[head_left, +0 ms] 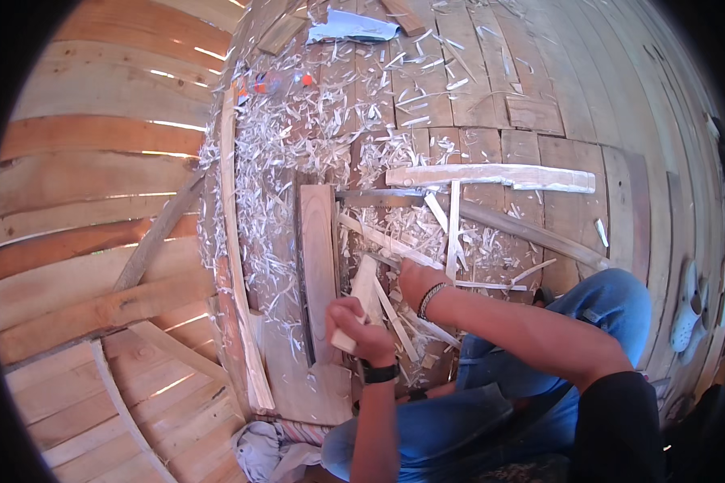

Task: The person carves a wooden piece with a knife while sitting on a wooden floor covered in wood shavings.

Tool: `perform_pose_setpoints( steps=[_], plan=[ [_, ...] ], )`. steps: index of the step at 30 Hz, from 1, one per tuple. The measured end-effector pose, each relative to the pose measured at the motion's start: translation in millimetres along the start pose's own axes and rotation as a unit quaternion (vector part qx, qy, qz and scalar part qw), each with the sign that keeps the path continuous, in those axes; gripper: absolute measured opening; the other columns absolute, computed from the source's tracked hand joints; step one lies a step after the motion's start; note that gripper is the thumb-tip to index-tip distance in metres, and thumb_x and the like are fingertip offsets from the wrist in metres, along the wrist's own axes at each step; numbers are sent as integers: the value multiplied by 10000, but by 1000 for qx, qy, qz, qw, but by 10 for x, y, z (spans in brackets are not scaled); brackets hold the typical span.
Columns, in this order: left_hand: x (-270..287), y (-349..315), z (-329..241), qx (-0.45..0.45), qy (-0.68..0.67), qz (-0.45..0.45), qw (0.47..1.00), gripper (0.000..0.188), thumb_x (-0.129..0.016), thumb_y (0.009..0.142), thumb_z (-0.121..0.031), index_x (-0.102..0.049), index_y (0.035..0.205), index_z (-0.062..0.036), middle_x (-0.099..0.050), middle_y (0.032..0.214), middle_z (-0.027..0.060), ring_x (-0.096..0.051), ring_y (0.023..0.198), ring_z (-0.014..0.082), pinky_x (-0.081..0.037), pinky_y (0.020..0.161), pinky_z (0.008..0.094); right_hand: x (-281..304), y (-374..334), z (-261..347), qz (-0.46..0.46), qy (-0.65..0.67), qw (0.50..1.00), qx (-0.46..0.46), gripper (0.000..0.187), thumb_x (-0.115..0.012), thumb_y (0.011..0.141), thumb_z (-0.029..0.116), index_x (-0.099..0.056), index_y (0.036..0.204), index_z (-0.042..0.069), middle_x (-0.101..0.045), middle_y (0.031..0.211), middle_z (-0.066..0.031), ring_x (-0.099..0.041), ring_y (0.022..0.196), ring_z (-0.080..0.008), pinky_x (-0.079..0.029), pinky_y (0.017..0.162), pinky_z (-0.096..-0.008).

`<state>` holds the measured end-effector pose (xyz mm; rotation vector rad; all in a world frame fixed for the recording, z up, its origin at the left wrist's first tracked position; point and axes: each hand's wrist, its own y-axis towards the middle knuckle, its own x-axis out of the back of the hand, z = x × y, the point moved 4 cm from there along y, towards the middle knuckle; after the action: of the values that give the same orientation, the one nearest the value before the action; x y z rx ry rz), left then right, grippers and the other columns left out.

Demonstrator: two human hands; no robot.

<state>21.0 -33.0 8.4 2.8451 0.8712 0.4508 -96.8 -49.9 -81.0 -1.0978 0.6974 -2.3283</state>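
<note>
My left hand (361,330) is closed round a pale wood piece (366,286); its lower end shows below my fist and its broader part stands out above. Just to the right, my right hand (420,286) is also closed, with a short grey blade (385,261) jutting from it toward the wood piece; the handle is hidden in my fingers, so it looks like a knife. Thin wood strips (395,314) lie below and beside both hands. A planed brown board (320,258) lies lengthwise to the left of my left hand.
Curled shavings (274,153) cover much of the plank floor. Beyond my hands lie a rough pale slat (491,177), a toothed metal blade (379,195) and a long wooden bar (532,231). A slatted wall (97,145) stands left; a light clog (686,318) lies right.
</note>
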Motion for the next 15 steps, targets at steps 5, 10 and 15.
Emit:
perform_pose_setpoints(
  steps=[5, 10, 15],
  plan=[
    [66, 186, 7, 50, -22, -51, 997, 345, -396, 924, -270, -385, 625, -99, -400, 596, 0, -321, 425, 76, -250, 398, 210, 42, -76, -60, -25, -23, 997, 68, 177, -450, 864, 81, -484, 959, -64, -648, 798, -267, -675, 741, -379, -546, 623, -434],
    [265, 336, 175, 128, -100, -90, 983, 316, -383, 912, -250, -387, 634, -98, -402, 586, -2, -343, 440, 75, -255, 390, 204, 196, -263, 160, -10, -30, 993, 115, 167, -446, 858, 68, -472, 943, -73, -644, 760, -267, -672, 716, -387, -545, 609, -431],
    [234, 311, 100, 123, -96, -77, 985, 290, -398, 907, -250, -369, 659, -102, -390, 599, 9, -324, 447, 86, -257, 392, 211, 126, -219, 144, -14, -31, 995, 96, 155, -442, 863, 68, -466, 940, -64, -645, 727, -252, -673, 713, -381, -544, 604, -434]
  ],
)
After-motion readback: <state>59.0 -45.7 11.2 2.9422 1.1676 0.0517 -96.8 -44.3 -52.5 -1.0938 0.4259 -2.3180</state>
